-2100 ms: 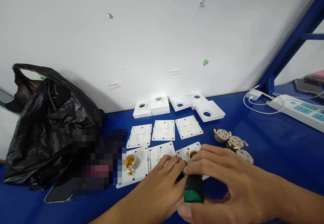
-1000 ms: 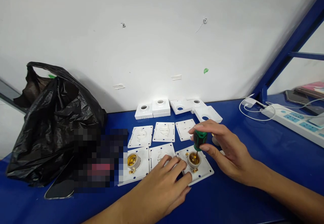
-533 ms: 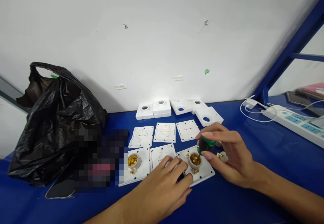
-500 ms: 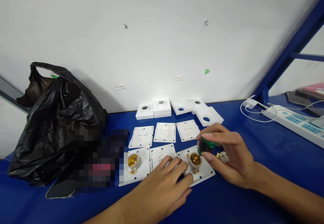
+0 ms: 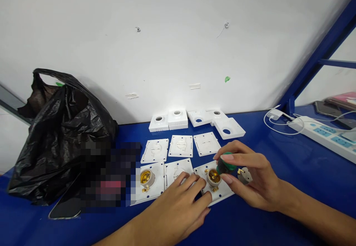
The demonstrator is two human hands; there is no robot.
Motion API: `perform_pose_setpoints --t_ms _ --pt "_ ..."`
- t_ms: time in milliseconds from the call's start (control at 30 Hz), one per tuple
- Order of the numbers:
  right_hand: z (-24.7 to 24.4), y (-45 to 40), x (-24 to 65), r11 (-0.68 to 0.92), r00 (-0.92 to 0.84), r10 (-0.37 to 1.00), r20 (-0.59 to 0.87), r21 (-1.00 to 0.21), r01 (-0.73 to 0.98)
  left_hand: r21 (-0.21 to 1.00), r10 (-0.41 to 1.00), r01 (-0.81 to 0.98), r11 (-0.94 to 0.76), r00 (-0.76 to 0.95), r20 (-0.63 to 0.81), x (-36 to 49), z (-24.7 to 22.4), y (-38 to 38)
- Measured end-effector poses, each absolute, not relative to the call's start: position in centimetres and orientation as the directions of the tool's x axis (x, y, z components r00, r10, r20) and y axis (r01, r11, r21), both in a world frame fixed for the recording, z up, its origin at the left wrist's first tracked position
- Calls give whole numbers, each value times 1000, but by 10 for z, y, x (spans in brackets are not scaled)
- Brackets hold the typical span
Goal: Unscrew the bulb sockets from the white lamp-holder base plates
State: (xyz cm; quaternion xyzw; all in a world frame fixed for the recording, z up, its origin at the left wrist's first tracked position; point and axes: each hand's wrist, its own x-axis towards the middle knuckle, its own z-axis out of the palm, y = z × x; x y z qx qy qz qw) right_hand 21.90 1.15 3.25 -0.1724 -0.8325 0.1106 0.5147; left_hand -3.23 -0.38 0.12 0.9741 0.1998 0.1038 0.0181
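A green and black screwdriver point(image 5: 226, 164) is pinched between the thumb and fingers of my right hand point(image 5: 256, 179). Its handle leans at the right rim of a lamp socket point(image 5: 214, 177) with a brass-coloured inside; the tip is hidden. That socket sits on a white square base plate point(image 5: 219, 196). My left hand point(image 5: 185, 201) lies over the plate's left edge, fingers bent and gripping there. Left of it is another base plate point(image 5: 155, 194) bearing a socket point(image 5: 147, 177), and a bare plate point(image 5: 178, 166) partly under my fingers. A loose pale socket piece point(image 5: 245, 175) shows behind my right thumb.
Several white plates point(image 5: 181, 146) lie in a row, with white covers point(image 5: 178, 121) against the wall behind. A black plastic bag point(image 5: 63, 127) and a phone point(image 5: 65, 205) are at left. At right are a power strip point(image 5: 325, 133), cables and a blue frame post point(image 5: 319, 49).
My right hand has shifted slightly, and the screwdriver handle has tipped lower and to the right. More of the loose socket piece shows. My left hand keeps its place.
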Motion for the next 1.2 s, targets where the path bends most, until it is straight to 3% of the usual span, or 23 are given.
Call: perform_pose_setpoints --t_ms 733,1200 --pt "35 10 218 917 -469 398 789 -328 228 54 395 393 -918 896 202 -32 0 -3" --pt "43 -1 221 931 -632 345 694 -167 325 94 392 381 -920 887 244 -31 2 -3"
